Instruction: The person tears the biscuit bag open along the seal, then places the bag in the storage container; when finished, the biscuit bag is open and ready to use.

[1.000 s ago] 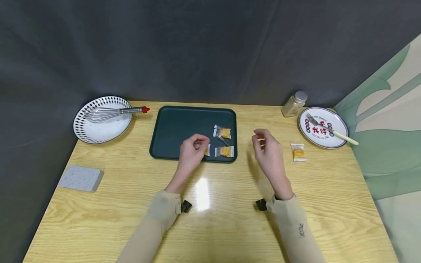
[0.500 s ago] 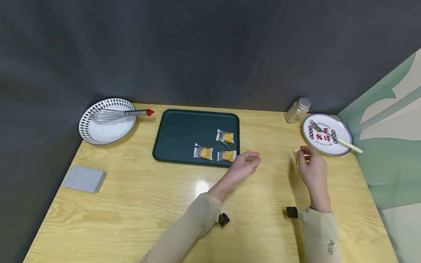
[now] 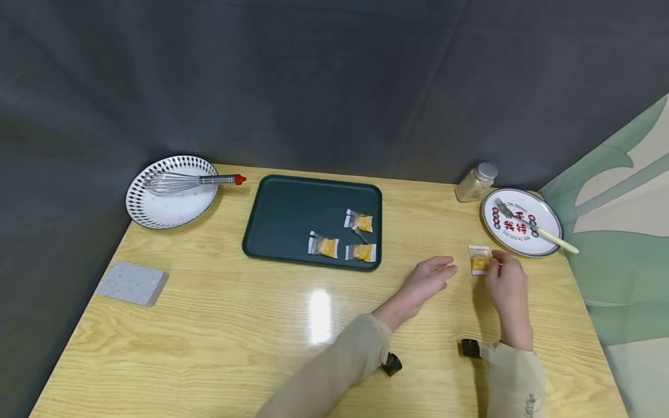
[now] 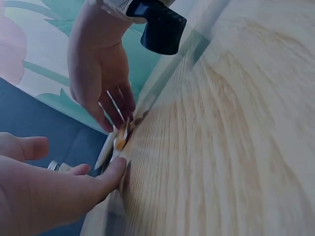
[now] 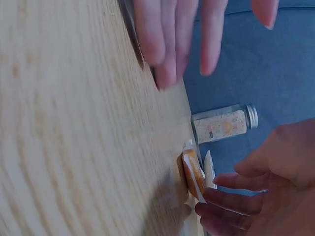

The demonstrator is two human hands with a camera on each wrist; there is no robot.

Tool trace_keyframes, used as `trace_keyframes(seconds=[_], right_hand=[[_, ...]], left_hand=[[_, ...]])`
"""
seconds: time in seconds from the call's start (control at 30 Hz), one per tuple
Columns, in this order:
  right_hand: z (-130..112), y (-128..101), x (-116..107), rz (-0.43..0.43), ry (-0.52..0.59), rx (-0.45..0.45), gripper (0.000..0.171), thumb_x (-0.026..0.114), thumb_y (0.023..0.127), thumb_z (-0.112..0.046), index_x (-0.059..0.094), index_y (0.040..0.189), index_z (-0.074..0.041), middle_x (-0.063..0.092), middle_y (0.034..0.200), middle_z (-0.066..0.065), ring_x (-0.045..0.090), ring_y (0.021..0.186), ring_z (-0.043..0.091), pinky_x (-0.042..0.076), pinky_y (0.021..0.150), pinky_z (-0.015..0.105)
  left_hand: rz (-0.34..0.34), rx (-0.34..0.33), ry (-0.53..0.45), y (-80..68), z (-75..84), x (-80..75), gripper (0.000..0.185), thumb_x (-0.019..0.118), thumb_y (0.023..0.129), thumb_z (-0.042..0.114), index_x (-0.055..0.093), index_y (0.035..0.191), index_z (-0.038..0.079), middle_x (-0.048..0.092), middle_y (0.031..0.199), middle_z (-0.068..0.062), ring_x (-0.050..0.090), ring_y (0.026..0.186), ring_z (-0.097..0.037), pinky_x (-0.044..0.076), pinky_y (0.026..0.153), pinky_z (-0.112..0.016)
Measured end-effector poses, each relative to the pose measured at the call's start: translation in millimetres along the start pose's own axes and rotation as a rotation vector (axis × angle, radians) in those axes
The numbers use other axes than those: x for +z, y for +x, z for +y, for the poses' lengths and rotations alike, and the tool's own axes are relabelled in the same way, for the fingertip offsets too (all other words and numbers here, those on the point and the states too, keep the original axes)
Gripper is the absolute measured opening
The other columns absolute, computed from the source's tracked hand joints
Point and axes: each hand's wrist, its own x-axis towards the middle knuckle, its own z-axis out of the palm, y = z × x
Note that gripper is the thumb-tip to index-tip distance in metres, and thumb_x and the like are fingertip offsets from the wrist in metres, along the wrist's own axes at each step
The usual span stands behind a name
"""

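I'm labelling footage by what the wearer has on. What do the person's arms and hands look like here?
Both arms are covered by long beige sleeves that end at the wrists. A small black device sits at the left cuff and another black device at the right cuff. The right sleeve bears a small dark marking. The left hand and right hand are bare, with no gloves.

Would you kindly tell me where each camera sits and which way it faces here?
Head: looks forward and down over the table; both sleeves, left hand and right hand show.
Left wrist: looks past the left hand's fingers along the wood toward the right hand.
Right wrist: low over the wood, facing the jar; both hands' fingers show.
Shared: all three show the yellow packet at the right hand.
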Motion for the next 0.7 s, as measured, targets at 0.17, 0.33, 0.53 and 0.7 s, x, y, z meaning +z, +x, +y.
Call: trace_keyframes(seconds=[0.17,0.33,0.53,0.7], right_hand=[[4,-1,3,-0.006,-0.006,0.005,0.034,0.041,0.107,0.003,0.054,0.129,0.027,0.056,0.121,0.049,0.054,0.114,0.064,0.041,0.100,0.070],[4,2,6,-0.003,-0.006,-0.008,0.034,0.043,0.106,0.005,0.055,0.129,0.027,0.057,0.122,0.049,0.053,0.116,0.066,0.041,0.101,0.071],[-1,5,7,-0.031,0.012,0.010,0.034,0.043,0.105,0.008,0.054,0.131,0.027,0.057,0.125,0.047,0.054,0.118,0.063,0.042,0.102,0.069],[-4,4,5,-0.064,0.039,0.039,0.035,0.043,0.106,0.008,0.053,0.134,0.025,0.058,0.127,0.045,0.059,0.117,0.059,0.045,0.103,0.065]], left_hand=[[-0.015,-0.005,-0.011,6.1,-2.9,10.9,0.044,0.063,0.109,0.023,0.061,0.150,0.007,0.057,0.154,-0.006,0.059,0.135,-0.020,0.053,0.105,-0.034],[-0.039,-0.009,-0.056,13.2,-3.0,15.8,0.047,0.062,0.109,0.022,0.057,0.152,0.003,0.058,0.153,-0.012,0.058,0.137,-0.023,0.053,0.108,-0.037],[-0.058,-0.007,-0.108,22.8,0.7,21.1,0.056,0.060,0.110,0.021,0.045,0.160,0.003,0.052,0.157,-0.017,0.054,0.141,-0.026,0.051,0.110,-0.042],[-0.092,-0.017,-0.147,28.2,-1.5,26.1,0.056,0.057,0.111,0.021,0.042,0.162,0.003,0.053,0.157,-0.015,0.054,0.141,-0.028,0.051,0.110,-0.045]])
